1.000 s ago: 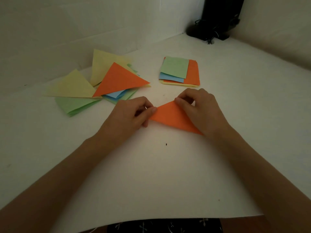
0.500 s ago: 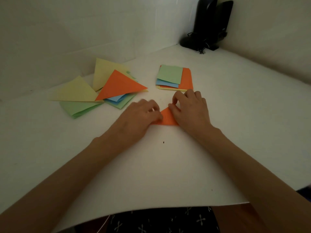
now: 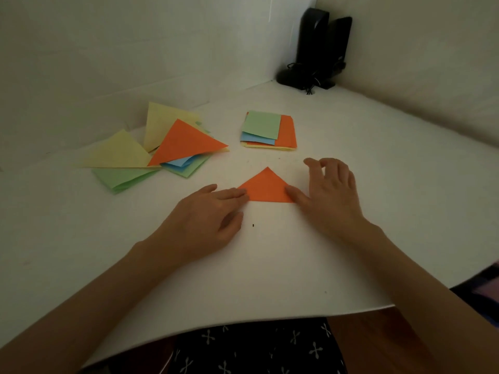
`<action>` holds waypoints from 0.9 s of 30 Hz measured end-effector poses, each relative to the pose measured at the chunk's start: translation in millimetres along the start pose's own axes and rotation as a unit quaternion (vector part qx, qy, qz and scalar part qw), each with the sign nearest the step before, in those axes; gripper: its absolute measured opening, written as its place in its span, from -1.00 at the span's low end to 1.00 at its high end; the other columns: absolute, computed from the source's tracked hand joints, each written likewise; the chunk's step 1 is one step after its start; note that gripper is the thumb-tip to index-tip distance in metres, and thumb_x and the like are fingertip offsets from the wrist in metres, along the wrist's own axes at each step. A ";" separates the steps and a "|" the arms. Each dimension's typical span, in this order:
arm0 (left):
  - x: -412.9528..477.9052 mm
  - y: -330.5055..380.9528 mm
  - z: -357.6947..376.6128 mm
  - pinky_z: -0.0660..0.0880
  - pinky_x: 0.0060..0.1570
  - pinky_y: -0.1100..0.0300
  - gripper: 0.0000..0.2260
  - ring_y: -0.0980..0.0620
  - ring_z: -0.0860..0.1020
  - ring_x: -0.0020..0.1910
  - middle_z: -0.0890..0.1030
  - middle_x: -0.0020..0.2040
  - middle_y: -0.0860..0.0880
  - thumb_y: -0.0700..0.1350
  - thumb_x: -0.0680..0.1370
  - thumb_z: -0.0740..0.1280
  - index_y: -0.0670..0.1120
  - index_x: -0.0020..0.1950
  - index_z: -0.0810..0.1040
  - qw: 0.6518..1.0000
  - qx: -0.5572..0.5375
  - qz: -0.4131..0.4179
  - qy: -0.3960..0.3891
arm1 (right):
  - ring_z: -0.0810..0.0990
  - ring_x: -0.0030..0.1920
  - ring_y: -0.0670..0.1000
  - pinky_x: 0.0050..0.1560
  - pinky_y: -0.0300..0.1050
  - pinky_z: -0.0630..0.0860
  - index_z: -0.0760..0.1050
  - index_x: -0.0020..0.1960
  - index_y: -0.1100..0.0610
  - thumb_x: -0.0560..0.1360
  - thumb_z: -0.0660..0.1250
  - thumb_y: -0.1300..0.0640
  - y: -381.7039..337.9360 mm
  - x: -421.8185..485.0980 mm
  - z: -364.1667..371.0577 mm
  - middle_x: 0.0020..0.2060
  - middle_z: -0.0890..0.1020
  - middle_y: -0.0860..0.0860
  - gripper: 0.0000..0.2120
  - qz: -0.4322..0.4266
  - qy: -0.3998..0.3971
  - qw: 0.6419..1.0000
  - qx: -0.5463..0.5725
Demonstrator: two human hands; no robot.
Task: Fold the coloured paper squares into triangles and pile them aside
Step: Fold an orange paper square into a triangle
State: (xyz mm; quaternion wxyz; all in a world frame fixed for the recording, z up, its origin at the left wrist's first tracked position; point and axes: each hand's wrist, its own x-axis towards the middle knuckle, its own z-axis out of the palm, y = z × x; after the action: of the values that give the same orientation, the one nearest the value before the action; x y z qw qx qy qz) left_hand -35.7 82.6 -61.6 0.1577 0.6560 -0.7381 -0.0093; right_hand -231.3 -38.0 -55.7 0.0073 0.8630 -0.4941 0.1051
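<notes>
Orange paper, folded into a triangle [image 3: 266,188], is laid flat on the white table [image 3: 270,265] between the two hands, with its long edge turned towards the person and its point turned away. Its left corner is pressed down by the straight fingertips [image 3: 239,194] of the left hand [image 3: 205,217], which is spread low over the table; nothing is gripped by it. The right corner is touched by the thumb of the right hand [image 3: 329,195], whose other fingers are loosely bent and lifted clear of the paper, so this hand too is seen released. A pile [image 3: 162,149] of folded papers is spread well to the left and further back, near the wall: yellow and green ones are fanned out, blue is partly covered, and an orange one lies uppermost. A stack [image 3: 287,133] of unfolded squares is set behind the triangle, apart from it and to the right of the pile; a green square [image 3: 261,124] is placed on top, with blue, orange and yellow showing beneath it. A small dark speck [image 3: 253,225] is seen on the table just in front of the triangle. Two black speakers [image 3: 321,47] are stood upright in the far corner, with cables gathered at their feet.
</notes>
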 end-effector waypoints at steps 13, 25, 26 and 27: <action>-5.6 -8.2 5.8 -0.13 0.37 0.34 -0.31 0.20 0.15 0.46 0.18 0.49 0.10 0.27 0.45 -0.17 0.00 0.52 0.15 0.998 -0.023 0.007 -0.065 | 0.04 0.51 -0.04 0.45 -0.08 -0.12 0.15 0.50 -0.10 0.55 -0.24 -0.16 -22.6 14.7 7.5 0.47 0.24 -0.20 -0.43 -0.265 -0.071 0.962 0.008; 9.0 8.2 2.4 0.38 0.05 0.30 -0.60 0.04 0.56 0.14 0.62 0.16 0.02 0.16 0.56 0.17 -0.06 0.18 0.61 0.987 -0.098 -0.103 0.078 | 0.31 0.27 0.08 0.24 -0.07 0.18 0.56 0.16 0.08 0.58 0.16 -0.10 0.3 7.0 -0.6 0.20 0.49 0.03 -0.65 -0.032 0.062 0.993 0.095; 15.2 12.4 2.6 0.42 0.01 0.23 -0.68 0.00 0.58 0.07 0.64 0.09 -0.01 0.10 0.57 0.25 -0.09 0.12 0.62 0.982 -0.103 -0.131 0.091 | 0.30 0.23 0.06 0.18 -0.09 0.21 0.54 0.15 0.07 0.56 0.18 -0.14 -1.1 3.9 1.8 0.16 0.48 0.02 -0.65 -0.017 0.035 0.995 0.092; 20.7 16.8 3.4 0.44 0.01 0.16 -0.71 -0.02 0.56 0.04 0.63 0.07 -0.03 0.07 0.55 0.30 -0.11 0.09 0.61 0.976 -0.104 -0.163 0.097 | 0.29 0.21 0.05 0.15 -0.10 0.22 0.51 0.14 0.06 0.54 0.21 -0.16 -2.6 2.1 4.4 0.13 0.46 0.01 -0.65 -0.008 0.013 0.996 0.091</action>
State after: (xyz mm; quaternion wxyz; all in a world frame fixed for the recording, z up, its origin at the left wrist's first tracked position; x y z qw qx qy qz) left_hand -54.6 64.2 -56.6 0.2924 0.7450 -0.5976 -0.0479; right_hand -227.3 -38.9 -59.4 -0.0644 0.8626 -0.4752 0.1608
